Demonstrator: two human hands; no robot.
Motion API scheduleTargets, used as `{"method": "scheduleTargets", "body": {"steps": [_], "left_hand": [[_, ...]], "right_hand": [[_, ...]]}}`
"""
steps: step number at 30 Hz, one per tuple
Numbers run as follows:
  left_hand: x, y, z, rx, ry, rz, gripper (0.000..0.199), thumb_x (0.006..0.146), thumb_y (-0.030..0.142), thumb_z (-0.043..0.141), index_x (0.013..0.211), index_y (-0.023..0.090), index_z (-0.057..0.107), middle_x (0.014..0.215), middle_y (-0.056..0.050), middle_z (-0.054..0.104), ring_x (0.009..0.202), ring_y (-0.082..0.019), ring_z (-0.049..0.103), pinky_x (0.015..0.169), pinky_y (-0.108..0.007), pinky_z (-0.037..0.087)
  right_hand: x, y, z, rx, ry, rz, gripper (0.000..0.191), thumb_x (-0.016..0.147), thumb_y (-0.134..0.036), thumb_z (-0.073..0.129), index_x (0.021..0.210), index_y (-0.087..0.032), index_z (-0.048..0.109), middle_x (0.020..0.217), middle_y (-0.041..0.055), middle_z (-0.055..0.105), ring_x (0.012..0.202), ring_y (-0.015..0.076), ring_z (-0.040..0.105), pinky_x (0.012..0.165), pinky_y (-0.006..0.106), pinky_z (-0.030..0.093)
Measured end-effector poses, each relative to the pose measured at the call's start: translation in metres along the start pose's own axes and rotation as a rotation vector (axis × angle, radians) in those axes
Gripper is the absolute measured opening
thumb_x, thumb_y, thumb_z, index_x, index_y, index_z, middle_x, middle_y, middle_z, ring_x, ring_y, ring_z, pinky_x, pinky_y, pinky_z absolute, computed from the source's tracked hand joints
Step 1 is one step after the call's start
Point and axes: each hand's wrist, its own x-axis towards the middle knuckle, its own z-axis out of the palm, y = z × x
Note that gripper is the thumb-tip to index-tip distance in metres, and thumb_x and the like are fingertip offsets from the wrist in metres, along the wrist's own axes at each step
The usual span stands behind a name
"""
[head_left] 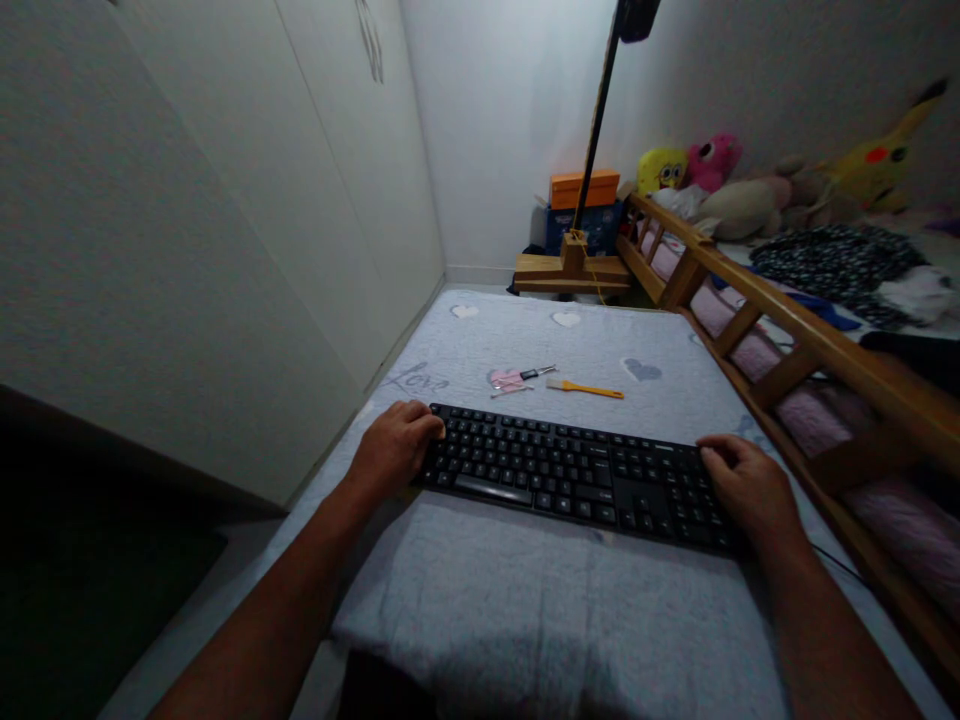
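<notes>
A black computer keyboard (555, 470) lies across the cloth-covered table, its right end nearer to me than its left. My left hand (397, 445) is closed around the left end, thumb on top of the edge. At the other end, my right hand (754, 490) grips the right side with the thumb over the upper corner; its other fingers are partly hidden. Beyond the keyboard lies a brush with a yellow handle (592, 389). Left of it are a small tool with a black grip (531, 374) and thin sticks like cotton swabs (510, 390).
A pale cloth with hearts (487, 590) covers the table. White cabinet doors (300, 200) rise on the left. A wooden bed rail (780, 310) runs along the right, plush toys behind it. Past the far edge stand a wooden-based pole (596, 130) and an orange box (583, 189).
</notes>
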Motion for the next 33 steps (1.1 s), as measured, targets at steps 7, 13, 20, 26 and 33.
{"method": "scheduleTargets", "body": {"steps": [7, 13, 20, 26, 33], "left_hand": [[-0.01, -0.017, -0.002, -0.016, 0.042, -0.054, 0.025, 0.088, 0.021, 0.05, 0.091, 0.023, 0.075, 0.095, -0.005, 0.068, 0.09, -0.022, 0.058, 0.082, -0.034, 0.048], [-0.017, -0.025, -0.012, 0.032, 0.069, -0.081, 0.023, 0.086, 0.016, 0.053, 0.086, 0.021, 0.075, 0.092, -0.007, 0.069, 0.089, -0.023, 0.059, 0.078, -0.033, 0.047], [-0.015, -0.017, -0.006, -0.026, 0.168, -0.047, 0.024, 0.089, 0.016, 0.051, 0.093, 0.02, 0.074, 0.096, -0.007, 0.068, 0.093, -0.023, 0.059, 0.084, -0.035, 0.048], [-0.017, -0.021, 0.003, -0.031, 0.114, -0.058, 0.024, 0.087, 0.015, 0.051, 0.091, 0.021, 0.074, 0.096, -0.005, 0.068, 0.092, -0.023, 0.059, 0.081, -0.034, 0.049], [-0.016, -0.012, -0.009, 0.033, 0.177, -0.083, 0.021, 0.086, 0.013, 0.055, 0.09, 0.022, 0.074, 0.094, -0.006, 0.068, 0.093, -0.024, 0.059, 0.081, -0.035, 0.049]], "right_hand": [[0.0, 0.0, 0.0, -0.015, 0.005, 0.003, 0.033, 0.074, -0.046, 0.049, 0.083, -0.024, 0.071, 0.091, 0.0094, 0.074, 0.084, 0.0276, 0.067, 0.084, 0.042, 0.051], [0.0, 0.002, 0.0, -0.01, -0.006, 0.013, 0.032, 0.074, -0.046, 0.051, 0.084, -0.023, 0.072, 0.088, 0.0088, 0.073, 0.082, 0.0275, 0.067, 0.082, 0.041, 0.051], [0.001, -0.001, -0.001, -0.014, -0.007, 0.02, 0.034, 0.072, -0.048, 0.049, 0.082, -0.024, 0.071, 0.087, 0.0086, 0.073, 0.081, 0.0271, 0.067, 0.082, 0.042, 0.052], [0.0, -0.003, -0.002, -0.02, -0.026, 0.054, 0.037, 0.071, -0.049, 0.048, 0.084, -0.023, 0.071, 0.089, 0.0091, 0.073, 0.082, 0.0276, 0.068, 0.083, 0.042, 0.052], [0.001, -0.005, -0.002, -0.008, -0.012, 0.027, 0.034, 0.071, -0.049, 0.049, 0.081, -0.024, 0.07, 0.088, 0.0093, 0.073, 0.083, 0.0279, 0.067, 0.083, 0.042, 0.052]]}}
